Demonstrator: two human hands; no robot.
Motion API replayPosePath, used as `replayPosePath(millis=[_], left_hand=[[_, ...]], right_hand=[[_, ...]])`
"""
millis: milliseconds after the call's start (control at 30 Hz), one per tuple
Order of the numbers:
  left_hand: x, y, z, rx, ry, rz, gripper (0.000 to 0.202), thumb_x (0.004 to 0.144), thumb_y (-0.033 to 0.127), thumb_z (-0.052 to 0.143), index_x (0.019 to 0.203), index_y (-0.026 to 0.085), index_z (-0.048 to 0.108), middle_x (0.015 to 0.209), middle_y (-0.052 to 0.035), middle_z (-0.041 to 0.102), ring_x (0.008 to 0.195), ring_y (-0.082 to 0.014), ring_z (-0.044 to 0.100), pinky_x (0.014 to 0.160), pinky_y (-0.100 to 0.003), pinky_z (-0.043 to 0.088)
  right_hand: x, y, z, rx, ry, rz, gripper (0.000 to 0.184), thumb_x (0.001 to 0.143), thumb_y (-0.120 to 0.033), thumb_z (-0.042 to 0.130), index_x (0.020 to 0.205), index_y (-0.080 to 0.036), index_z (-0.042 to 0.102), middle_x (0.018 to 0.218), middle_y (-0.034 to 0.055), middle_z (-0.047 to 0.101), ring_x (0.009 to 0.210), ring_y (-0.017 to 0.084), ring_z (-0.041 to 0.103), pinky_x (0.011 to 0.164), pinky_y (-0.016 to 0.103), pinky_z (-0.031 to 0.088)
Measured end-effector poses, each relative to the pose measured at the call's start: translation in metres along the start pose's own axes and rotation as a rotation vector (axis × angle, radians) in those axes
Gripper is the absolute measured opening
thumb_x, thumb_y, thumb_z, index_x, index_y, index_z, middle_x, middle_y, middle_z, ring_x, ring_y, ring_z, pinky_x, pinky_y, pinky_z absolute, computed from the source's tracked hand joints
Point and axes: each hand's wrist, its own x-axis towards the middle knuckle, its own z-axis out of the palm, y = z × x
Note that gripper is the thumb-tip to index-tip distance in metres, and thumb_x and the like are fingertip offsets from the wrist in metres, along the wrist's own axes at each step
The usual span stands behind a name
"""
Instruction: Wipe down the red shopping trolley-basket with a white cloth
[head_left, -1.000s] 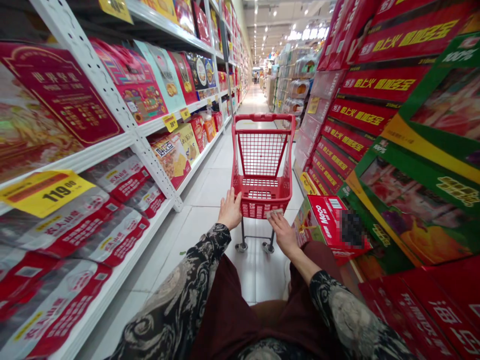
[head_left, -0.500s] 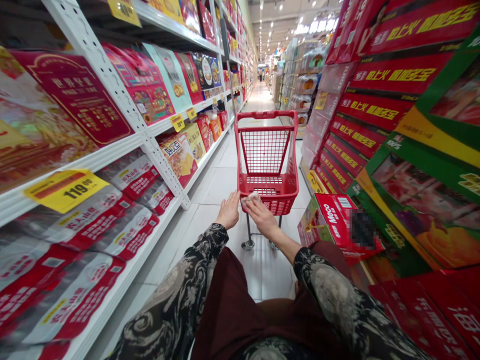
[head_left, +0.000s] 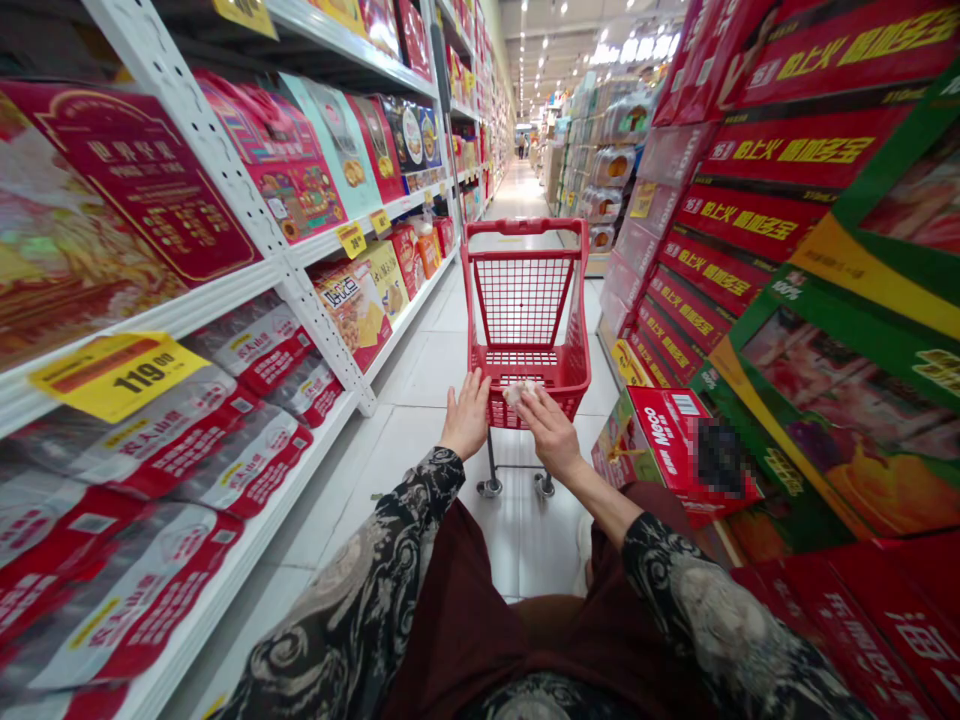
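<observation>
- The right hand (head_left: 551, 432) has risen from below the basket to its near rim and now sits closer to the left hand.
- That right hand pinches a pale crumpled item (head_left: 519, 392) between thumb and fingers, just above the rim. What the item is cannot be told at this size.
- The left hand (head_left: 466, 415) is open with its fingers spread, beside or lightly against the basket's near corner, with no clear grip.
- Both hands are at the red shopping cart (head_left: 523, 300), whose lower basket looks empty apart from what may be the pale item's edge.
- A loose pinch could let the pale crumpled item slip through the wire mesh and onto the tile floor (head_left: 420, 400).
- With neither hand firmly gripping, the cart could roll away on its casters (head_left: 489, 488).
- A red Meco carton (head_left: 660, 440) lies tilted at the foot of the red and green gift boxes (head_left: 817, 160), just right of the cart. A drift right could clip it and shift the stack.
- On the left, the white steel shelving (head_left: 240, 200) holds bagged packs (head_left: 240, 460) and a yellow 119 price tag (head_left: 116, 375); a swing that way could catch the shelf edge.
</observation>
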Motion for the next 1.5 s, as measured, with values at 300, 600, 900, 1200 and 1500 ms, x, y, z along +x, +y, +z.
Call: replayPosePath(millis=[300, 600, 900, 1200, 1500], left_hand=[[-0.005, 0.025, 0.005, 0.047, -0.089, 0.121, 0.067, 0.075, 0.002, 0.035, 0.141, 0.013, 0.027, 0.151, -0.0124, 0.021, 0.141, -0.0246, 0.014, 0.110, -0.058, 0.017], [-0.006, 0.034, 0.009, 0.045, -0.054, 0.111, 0.067, 0.075, 0.001, 0.033, 0.141, 0.011, 0.027, 0.152, -0.0137, 0.019, 0.141, -0.0246, 0.015, 0.111, -0.059, 0.014], [-0.009, 0.045, 0.015, 0.096, -0.071, 0.186, 0.067, 0.075, 0.002, 0.032, 0.141, 0.009, 0.026, 0.152, -0.0135, 0.019, 0.141, -0.0242, 0.015, 0.110, -0.060, 0.013], [-0.010, 0.050, 0.017, 0.102, -0.022, 0.180, 0.067, 0.074, 0.000, 0.033, 0.141, 0.009, 0.027, 0.151, -0.0146, 0.021, 0.141, -0.0251, 0.015, 0.110, -0.060, 0.014], [-0.016, 0.057, 0.025, 0.121, -0.023, 0.295, 0.062, 0.077, 0.003, 0.032, 0.139, 0.009, 0.031, 0.151, -0.0143, 0.020, 0.141, -0.0251, 0.016, 0.109, -0.060, 0.016]], right_hand=[[-0.063, 0.005, 0.015, -0.034, -0.252, 0.052, 0.040, 0.086, -0.003, 0.038, 0.115, -0.013, 0.062, 0.122, 0.0152, 0.061, 0.131, 0.022, 0.039, 0.099, 0.044, 0.046], [-0.016, 0.017, -0.014, -0.097, 0.049, 0.087, 0.040, 0.090, -0.007, 0.036, 0.122, -0.018, 0.058, 0.131, 0.0098, 0.054, 0.137, 0.020, 0.027, 0.107, 0.046, 0.038], [-0.071, 0.021, 0.010, -0.116, -0.143, 0.106, 0.042, 0.086, -0.002, 0.034, 0.116, -0.014, 0.061, 0.125, 0.0141, 0.058, 0.134, 0.021, 0.034, 0.101, 0.045, 0.044], [-0.036, 0.035, -0.030, -0.132, 0.121, 0.161, 0.044, 0.088, -0.005, 0.037, 0.127, -0.018, 0.053, 0.138, 0.0106, 0.047, 0.137, 0.020, 0.027, 0.108, 0.045, 0.037], [-0.090, 0.036, 0.003, -0.074, -0.159, 0.197, 0.046, 0.083, 0.001, 0.034, 0.117, -0.014, 0.060, 0.128, 0.0137, 0.056, 0.133, 0.019, 0.035, 0.102, 0.043, 0.043]])
